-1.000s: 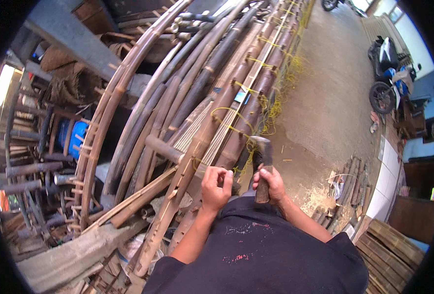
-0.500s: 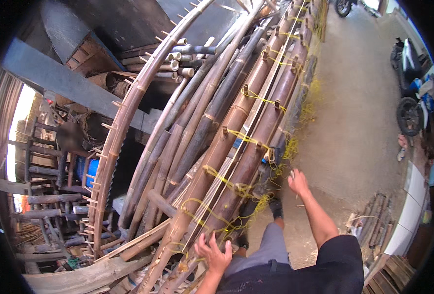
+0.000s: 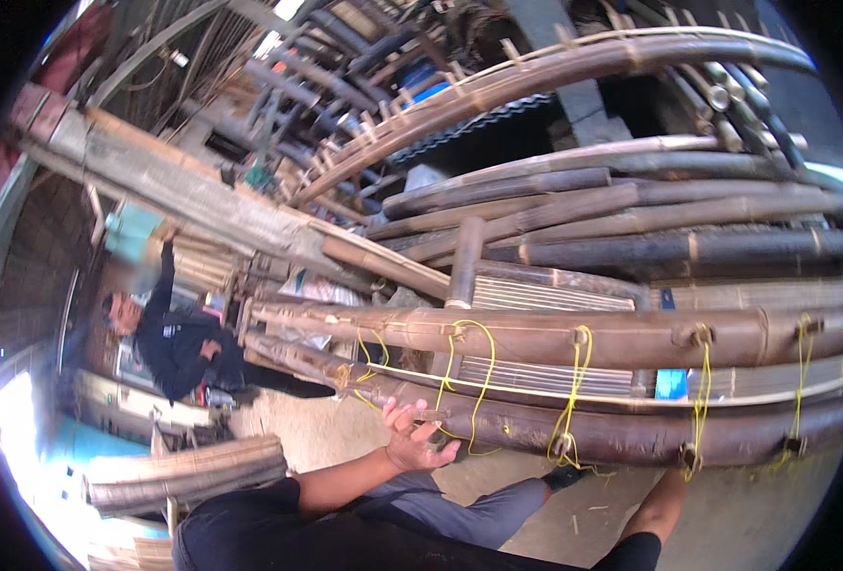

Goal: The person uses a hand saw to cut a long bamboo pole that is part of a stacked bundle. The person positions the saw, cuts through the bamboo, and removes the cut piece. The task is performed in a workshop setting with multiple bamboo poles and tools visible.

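Bamboo pole [image 3: 531,427] runs L-R; L hand [image 3: 416,443] nearer its peg [image 3: 430,415], fingers apart; R forearm [image 3: 657,506] farther R at pole, fingers hidden, can't tell.

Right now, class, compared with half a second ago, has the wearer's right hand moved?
Yes, toward the nearer bamboo pole. It was over open floor; now the right forearm reaches the pole's edge, its hand hidden behind.

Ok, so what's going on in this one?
The camera wearer's left hand, fingers spread, is at a wooden peg on the nearer of two bamboo poles. The right forearm runs up to that pole, its hand hidden. Yellow cord loops around pegs along both poles. Another person stands off left.
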Available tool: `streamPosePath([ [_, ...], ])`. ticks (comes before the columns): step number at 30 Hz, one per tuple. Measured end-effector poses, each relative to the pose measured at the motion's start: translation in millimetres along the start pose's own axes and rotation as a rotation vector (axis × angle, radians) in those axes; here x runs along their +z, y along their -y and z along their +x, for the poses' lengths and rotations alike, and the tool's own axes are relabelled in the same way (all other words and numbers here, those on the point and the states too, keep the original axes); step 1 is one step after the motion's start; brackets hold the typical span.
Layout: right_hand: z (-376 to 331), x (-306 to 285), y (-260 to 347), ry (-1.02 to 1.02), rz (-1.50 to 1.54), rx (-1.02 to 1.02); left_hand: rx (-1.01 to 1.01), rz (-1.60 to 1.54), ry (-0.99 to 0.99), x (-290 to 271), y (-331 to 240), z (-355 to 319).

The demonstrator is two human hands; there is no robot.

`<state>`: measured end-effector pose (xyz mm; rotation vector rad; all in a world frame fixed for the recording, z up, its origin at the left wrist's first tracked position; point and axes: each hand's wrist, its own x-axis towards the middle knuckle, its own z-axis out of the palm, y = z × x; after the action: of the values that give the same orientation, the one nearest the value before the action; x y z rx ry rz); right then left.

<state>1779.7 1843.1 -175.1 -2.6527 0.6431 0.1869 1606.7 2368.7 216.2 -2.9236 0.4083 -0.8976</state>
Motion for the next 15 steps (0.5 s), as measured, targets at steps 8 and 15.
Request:
streamPosePath([
  [8,2,-12,-14,0.124,-0.104,-0.051,-0.029,-0.025,-0.081,9,-12,-5],
  [15,-22,-24,-10,0.191,-0.090,-0.138,-0.047,-0.103,-0.105,7,-7,4],
])
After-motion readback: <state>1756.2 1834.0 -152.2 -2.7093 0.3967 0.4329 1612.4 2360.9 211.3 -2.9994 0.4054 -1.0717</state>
